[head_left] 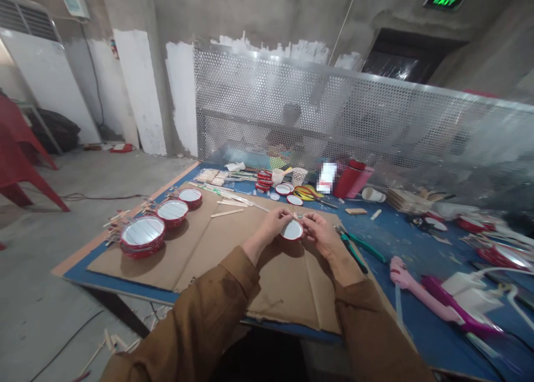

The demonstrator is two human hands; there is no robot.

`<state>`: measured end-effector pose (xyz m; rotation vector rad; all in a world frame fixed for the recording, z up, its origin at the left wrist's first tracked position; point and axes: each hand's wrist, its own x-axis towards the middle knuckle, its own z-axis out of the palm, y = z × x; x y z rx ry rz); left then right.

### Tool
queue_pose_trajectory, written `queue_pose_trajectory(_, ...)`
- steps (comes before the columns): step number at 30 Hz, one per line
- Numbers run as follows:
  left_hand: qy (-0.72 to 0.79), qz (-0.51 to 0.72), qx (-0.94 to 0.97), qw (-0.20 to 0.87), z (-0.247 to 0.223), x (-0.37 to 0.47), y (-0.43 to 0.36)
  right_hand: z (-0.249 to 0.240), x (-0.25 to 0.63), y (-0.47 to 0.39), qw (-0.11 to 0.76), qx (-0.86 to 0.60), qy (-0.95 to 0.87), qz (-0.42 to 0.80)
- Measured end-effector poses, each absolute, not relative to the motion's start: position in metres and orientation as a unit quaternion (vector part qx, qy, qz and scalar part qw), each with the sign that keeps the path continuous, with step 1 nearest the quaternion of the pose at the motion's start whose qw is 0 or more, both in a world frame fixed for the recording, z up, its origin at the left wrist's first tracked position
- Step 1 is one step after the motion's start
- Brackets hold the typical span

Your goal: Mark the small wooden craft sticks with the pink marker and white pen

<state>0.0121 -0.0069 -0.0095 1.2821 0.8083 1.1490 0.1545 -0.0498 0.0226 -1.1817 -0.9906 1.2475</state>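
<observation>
Blue surface (375, 226), brown cardboard (233, 243), two hands, one red-rimmed disc (291, 230).
Perforated metal panel (334, 98) stands behind the surface; cardboard lies on its near part. On the cardboard's left side, a row of three red-rimmed stacks (143, 232), pale round tops, sticks (117, 227) jutting from their left sides. Right of the cardboard, a pink glue gun (429, 293); nearer the hands, teal-handled pliers (354, 247). Disc sits between both hands, above the cardboard, pale face showing. Left hand (272, 227): fingers drawn in, pinching the disc's left edge. Right hand (324, 236): fingers nearly together on a small piece (299, 216) at the disc's upper right rim, too small to make out.
</observation>
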Motion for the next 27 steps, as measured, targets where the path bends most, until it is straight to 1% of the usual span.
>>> queue_pose_trajectory(6, 0.441, 0.512, 0.536, 0.506, 0.005, 0.006, -0.008, 0.028, 0.149, -0.056, 0.506, -0.520, -0.467, 0.505)
queue_pose_trajectory(12, 0.490, 0.532, 0.518, 0.456, 0.013, 0.002, -0.010, 0.029, 0.147, -0.060, 0.457, -0.541, -0.516, 0.483)
queue_pose_trajectory(15, 0.504, 0.547, 0.503, 0.440, 0.015, -0.001, -0.010, 0.028, 0.141, -0.062, 0.444, -0.541, -0.516, 0.494)
queue_pose_trajectory(21, 0.507, 0.577, 0.468, 0.437, 0.014, 0.000, -0.007, 0.025, 0.120, -0.068, 0.441, -0.525, -0.490, 0.538)
queue_pose_trajectory(27, 0.505, 0.601, 0.439, 0.437, 0.013, 0.000, -0.003, 0.011, 0.106, -0.067, 0.483, -0.524, -0.444, 0.543)
